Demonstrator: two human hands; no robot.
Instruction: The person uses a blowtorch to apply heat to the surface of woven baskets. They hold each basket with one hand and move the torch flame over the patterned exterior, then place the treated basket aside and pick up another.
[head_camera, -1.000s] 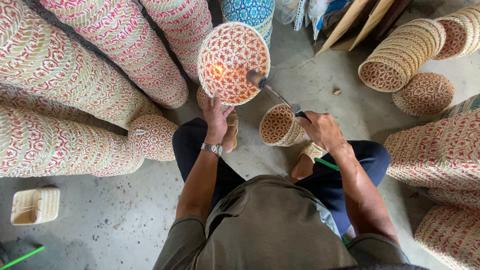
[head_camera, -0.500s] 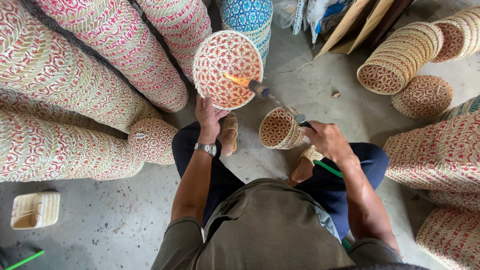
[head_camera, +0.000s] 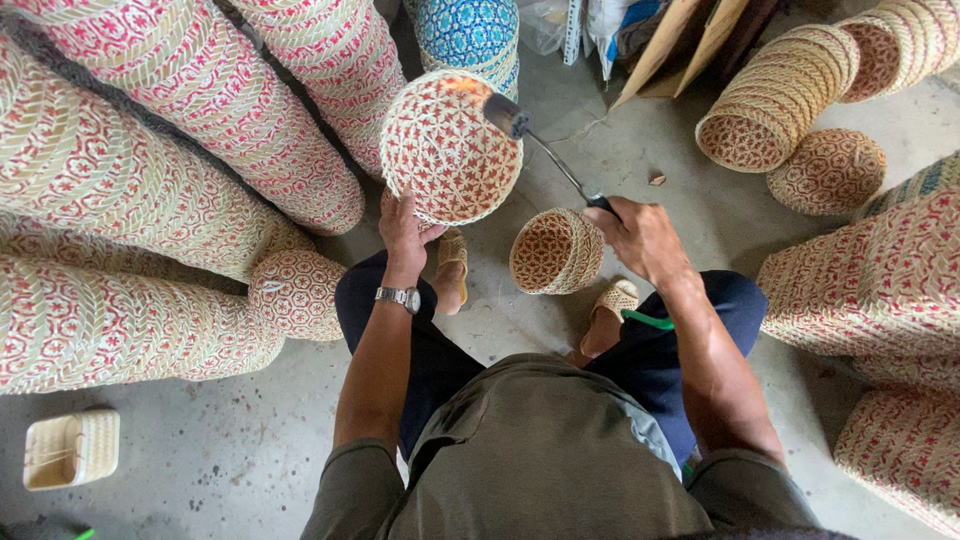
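Stacked baskets lie left, a small basket on the floor between the feet, more stacks right.

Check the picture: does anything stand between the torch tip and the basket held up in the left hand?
Nothing visible does. The torch in the right hand reaches the red-patterned basket directly; the left hand grips the basket from below.
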